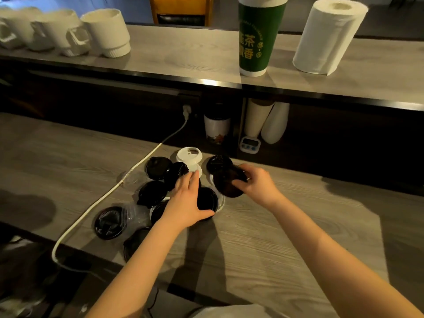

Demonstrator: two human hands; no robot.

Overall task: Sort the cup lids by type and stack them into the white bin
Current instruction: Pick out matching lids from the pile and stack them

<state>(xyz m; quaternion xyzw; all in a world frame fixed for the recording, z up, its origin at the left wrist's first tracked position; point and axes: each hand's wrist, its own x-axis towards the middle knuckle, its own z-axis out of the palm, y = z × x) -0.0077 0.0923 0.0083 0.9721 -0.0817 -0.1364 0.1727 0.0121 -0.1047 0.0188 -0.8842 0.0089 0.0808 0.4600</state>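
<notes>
The round black plastic cup lids [152, 196] lie scattered in a loose heap on the grey wood-grain counter [263, 237], mixed with a white plastic sip lid [189, 154] at the far side and a few clear plastic lids [130, 177] that are hard to make out toward the left. The right hand [254, 182] is closed on a dark brown-black lid [229, 183], pinched at its rim and held tilted just off the heap. The left hand [189, 198] is spread over a black lid [207, 201] at the near middle, thumb hooked on its near edge and fingers [191, 177] reaching across, so it seems to be gripping that one. To do this well, compare rim and spout shape before nesting the two, since the dark lids look alike, and lift cleanly so the neighbours touching them do not drag. The white power cord [110, 193] runs beside the heap on the left and could snag. The white bin is not in view.
</notes>
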